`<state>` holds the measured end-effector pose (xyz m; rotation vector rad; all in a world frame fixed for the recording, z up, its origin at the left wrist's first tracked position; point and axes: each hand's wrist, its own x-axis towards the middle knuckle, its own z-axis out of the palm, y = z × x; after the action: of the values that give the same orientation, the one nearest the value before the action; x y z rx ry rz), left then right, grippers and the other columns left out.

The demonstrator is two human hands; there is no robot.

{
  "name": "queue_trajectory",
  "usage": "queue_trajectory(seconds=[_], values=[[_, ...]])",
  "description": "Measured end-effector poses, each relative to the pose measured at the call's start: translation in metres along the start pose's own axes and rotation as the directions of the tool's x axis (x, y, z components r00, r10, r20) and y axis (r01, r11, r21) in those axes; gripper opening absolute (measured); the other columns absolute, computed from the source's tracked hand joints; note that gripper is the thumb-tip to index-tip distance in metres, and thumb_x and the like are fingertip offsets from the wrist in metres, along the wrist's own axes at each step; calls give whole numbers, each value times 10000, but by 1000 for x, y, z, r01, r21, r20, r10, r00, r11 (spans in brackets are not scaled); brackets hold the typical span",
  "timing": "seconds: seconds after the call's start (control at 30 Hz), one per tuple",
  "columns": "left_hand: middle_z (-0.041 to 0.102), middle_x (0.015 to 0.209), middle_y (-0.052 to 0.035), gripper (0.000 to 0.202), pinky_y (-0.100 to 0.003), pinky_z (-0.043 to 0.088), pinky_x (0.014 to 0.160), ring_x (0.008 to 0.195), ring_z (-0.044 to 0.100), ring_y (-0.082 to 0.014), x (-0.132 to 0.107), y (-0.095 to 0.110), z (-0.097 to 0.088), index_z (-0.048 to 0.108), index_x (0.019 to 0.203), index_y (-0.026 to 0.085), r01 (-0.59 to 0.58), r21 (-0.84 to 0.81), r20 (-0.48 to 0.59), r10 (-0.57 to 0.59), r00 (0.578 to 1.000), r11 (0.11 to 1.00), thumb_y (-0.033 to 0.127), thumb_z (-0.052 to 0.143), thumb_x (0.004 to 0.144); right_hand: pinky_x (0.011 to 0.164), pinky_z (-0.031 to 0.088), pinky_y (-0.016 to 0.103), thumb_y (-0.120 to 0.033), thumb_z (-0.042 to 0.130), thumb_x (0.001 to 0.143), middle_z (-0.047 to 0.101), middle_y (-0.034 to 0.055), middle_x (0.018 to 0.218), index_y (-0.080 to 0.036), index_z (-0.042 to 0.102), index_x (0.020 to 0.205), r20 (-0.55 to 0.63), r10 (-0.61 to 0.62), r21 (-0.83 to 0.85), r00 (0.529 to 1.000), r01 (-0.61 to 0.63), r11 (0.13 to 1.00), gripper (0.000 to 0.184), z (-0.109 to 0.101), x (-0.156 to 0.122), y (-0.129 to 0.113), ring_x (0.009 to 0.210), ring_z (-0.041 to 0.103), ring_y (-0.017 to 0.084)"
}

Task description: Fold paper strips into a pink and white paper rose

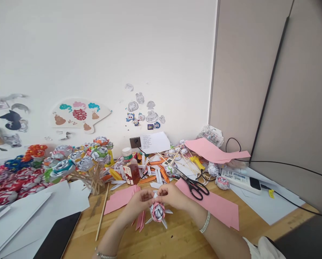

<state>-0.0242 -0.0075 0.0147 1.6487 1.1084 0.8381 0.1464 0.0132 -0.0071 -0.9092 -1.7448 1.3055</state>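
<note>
A pink and white folded-paper flower [158, 212] sits low over the wooden table, its white paper points sticking out below. My left hand [139, 201] pinches its upper left edge, fingers curled. From the other side my right hand [171, 196] closes thumb and fingers on the flower's top edge, close to the left fingertips. Exactly which fold each hand grips is partly hidden by the fingers. Several narrow folded pink strips [140, 220] lie beside the left hand. Black-handled scissors [195, 187] rest on a pink sheet [220, 208] beyond my right forearm.
Finished paper flowers on sticks [85, 162] crowd the left. A wooden stick [102, 212], a black tablet-like slab [58, 235] and white sheets [20, 219] lie nearer. At the back stand a glue bottle [131, 172] and a lidded jar [127, 154] among paper scraps. A power strip [240, 180] sits right.
</note>
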Motion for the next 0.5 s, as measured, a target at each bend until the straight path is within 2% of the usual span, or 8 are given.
queue_trajectory(seconds=[0.07,0.17,0.27,0.43,0.5], values=[[624,638,8,408,-254,426,609,632,575,-149,3,-8,-1,584,700,158,48,16,15,-49,999,999,513,731,561,509,362,200,-296,767,617,572,-47,548,-142,590,605,13,42,43,999,-43,998,234,2,4,9,518,512,90],[577,583,33,401,-232,387,546,564,533,-124,6,-19,-1,560,660,161,54,57,9,-54,998,997,510,726,554,499,371,195,-313,798,564,577,-51,539,-142,591,619,79,93,69,993,-98,993,274,1,8,20,504,521,89],[561,573,39,367,-227,380,535,551,518,-118,7,-24,-1,553,657,162,41,65,15,-42,999,997,477,717,569,500,384,196,-288,793,574,581,-54,542,-143,603,639,124,105,50,987,-111,993,248,-1,10,25,506,525,91],[531,556,44,264,-221,350,511,546,476,-118,6,-21,2,552,597,163,-26,231,-55,40,998,973,392,684,607,473,348,182,-165,748,619,552,-68,529,-143,610,628,47,58,-126,997,-52,991,140,0,11,30,493,482,80],[543,553,40,235,-226,357,521,551,486,-123,6,-21,1,563,598,164,-27,241,-57,42,998,970,371,675,606,470,340,179,-127,724,628,550,-65,533,-144,607,619,18,46,-158,999,-43,987,118,1,11,29,498,481,81]])
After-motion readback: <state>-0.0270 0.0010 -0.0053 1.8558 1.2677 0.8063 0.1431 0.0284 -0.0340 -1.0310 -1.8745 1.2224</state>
